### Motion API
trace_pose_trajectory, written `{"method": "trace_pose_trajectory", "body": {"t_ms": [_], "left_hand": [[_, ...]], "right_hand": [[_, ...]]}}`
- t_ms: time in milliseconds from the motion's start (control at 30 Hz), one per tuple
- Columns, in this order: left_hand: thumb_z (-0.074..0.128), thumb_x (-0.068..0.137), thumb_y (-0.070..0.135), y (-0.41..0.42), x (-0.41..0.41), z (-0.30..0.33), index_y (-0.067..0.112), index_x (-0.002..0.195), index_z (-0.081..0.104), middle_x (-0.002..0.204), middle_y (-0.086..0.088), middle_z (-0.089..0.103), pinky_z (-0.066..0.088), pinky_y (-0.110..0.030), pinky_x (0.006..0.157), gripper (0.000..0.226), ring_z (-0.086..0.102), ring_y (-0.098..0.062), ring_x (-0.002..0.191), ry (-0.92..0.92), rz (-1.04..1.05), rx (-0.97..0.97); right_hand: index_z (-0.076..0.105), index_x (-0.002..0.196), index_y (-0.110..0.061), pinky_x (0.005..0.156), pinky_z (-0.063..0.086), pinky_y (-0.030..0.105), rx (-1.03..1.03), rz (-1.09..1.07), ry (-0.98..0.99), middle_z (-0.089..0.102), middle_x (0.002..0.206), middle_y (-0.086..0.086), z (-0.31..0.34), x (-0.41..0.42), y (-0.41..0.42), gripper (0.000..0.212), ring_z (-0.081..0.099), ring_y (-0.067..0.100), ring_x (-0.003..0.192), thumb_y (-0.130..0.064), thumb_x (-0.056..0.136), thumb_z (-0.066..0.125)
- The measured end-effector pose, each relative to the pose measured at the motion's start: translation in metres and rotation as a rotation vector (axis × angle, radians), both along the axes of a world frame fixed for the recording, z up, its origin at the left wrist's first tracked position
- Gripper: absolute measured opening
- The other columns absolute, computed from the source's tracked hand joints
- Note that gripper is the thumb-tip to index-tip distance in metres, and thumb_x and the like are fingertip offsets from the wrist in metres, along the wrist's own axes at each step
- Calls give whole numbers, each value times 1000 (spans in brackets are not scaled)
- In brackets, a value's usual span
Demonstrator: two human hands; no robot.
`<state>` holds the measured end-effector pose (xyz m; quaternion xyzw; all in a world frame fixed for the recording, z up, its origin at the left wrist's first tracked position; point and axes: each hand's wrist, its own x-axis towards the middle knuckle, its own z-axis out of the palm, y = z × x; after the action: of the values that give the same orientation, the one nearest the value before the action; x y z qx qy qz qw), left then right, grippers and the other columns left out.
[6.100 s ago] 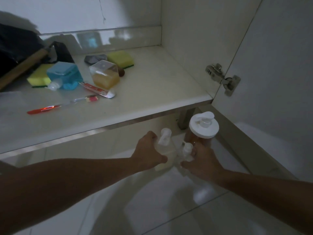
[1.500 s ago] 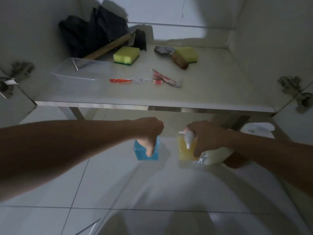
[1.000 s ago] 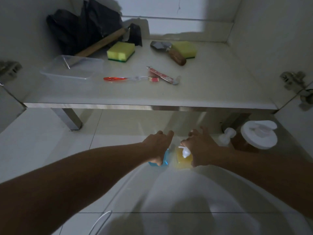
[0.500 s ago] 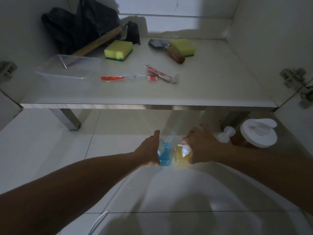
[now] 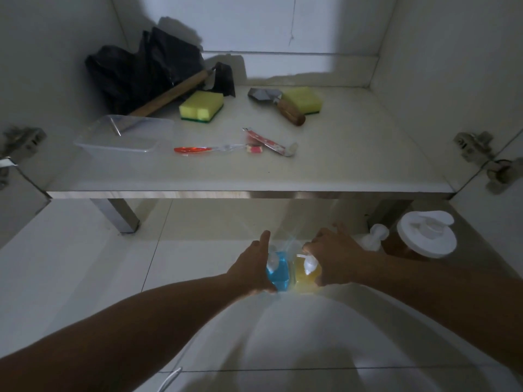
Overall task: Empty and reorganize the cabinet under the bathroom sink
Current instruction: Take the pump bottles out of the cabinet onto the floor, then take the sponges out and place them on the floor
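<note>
at lower centre, the left hand (image 5: 252,271) and right hand (image 5: 332,261) have set the blue bottle (image 5: 278,274) and yellow bottle (image 5: 307,275) touching on the floor. fingers now loosen flat against them, gripping nothing; the shelf (image 5: 353,165) has two fewer things.

Left hand (image 5: 252,267) and right hand (image 5: 334,261) reach forward, fingers straight.
</note>
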<state>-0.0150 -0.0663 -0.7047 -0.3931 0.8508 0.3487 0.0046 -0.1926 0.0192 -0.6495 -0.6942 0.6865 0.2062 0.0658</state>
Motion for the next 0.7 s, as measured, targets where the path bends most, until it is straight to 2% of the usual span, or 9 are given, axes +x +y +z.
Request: {"method": "trace_pose_trajectory", "body": {"t_ms": [67, 100, 200, 300, 433, 533, 567, 633, 700], "left_hand": [[93, 55, 31, -4, -2, 6, 19, 152, 7, 144, -8, 39, 44, -32, 101, 130, 47, -26, 127, -88, -20, -8], [94, 53, 34, -8, -3, 11, 19, 150, 14, 140, -7, 41, 47, -33, 99, 127, 48, -26, 126, -154, -42, -27], [91, 52, 42, -19, -6, 44, 17, 136, 36, 130, -3, 46, 50, -37, 96, 104, 51, -25, 120, -337, -136, -108], [85, 66, 44, -31, -9, 100, 11, 131, 49, 128, -3, 56, 49, -36, 96, 81, 56, -23, 114, -423, -245, -97], [81, 76, 32, -55, -5, 171, 8, 109, 66, 103, -12, 72, 60, -34, 79, 44, 71, -22, 90, -308, -223, 111], [78, 80, 22, -82, -2, 204, 5, 100, 70, 92, -17, 73, 61, -32, 70, 27, 73, -23, 81, -190, -131, 59], [76, 81, 20, -91, -1, 212, 5, 99, 70, 90, -17, 73, 61, -31, 69, 24, 72, -23, 79, -149, -94, 22], [75, 83, 17, -112, -1, 221, 9, 97, 70, 91, -15, 72, 60, -28, 65, 17, 72, -21, 77, -70, -24, -73], [75, 82, 18, -134, -2, 222, 15, 92, 69, 94, -8, 72, 58, -27, 66, 12, 71, -18, 80, -22, 29, -214]], "right_hand": [[45, 136, -27, 108, 29, 42, 19, -8, -42, 56, 130, -3, 4, 0, -2, 73, 48, 18, 121, -56, 75, 73], [43, 139, -26, 107, 32, 40, 29, -16, -72, 55, 133, -2, 10, 0, -4, 76, 48, 18, 122, -54, 75, 74], [39, 144, -25, 106, 37, 31, 45, -68, -215, 47, 143, -3, 41, 7, -9, 76, 45, 16, 128, -47, 79, 75], [48, 137, -23, 103, 41, 25, 76, -140, -359, 52, 134, -6, 81, 10, -14, 67, 49, 12, 122, -38, 79, 77], [67, 111, -23, 85, 51, 21, -32, -137, -455, 67, 104, -9, 128, 3, -38, 38, 63, 10, 95, -31, 77, 80], [68, 104, -21, 65, 44, 5, -189, -164, -476, 67, 100, -6, 154, -9, -65, 31, 60, 5, 81, -30, 77, 80], [69, 101, -21, 60, 41, 3, -242, -168, -473, 67, 100, -4, 160, -13, -74, 26, 57, 4, 75, -30, 78, 79], [70, 88, -20, 55, 41, 4, -319, -221, -548, 71, 97, 3, 170, -21, -93, 13, 58, 7, 65, -24, 78, 77], [73, 82, -14, 58, 54, 22, -367, -306, -639, 74, 86, 15, 178, -29, -111, 6, 63, 17, 58, -18, 78, 75]]}}
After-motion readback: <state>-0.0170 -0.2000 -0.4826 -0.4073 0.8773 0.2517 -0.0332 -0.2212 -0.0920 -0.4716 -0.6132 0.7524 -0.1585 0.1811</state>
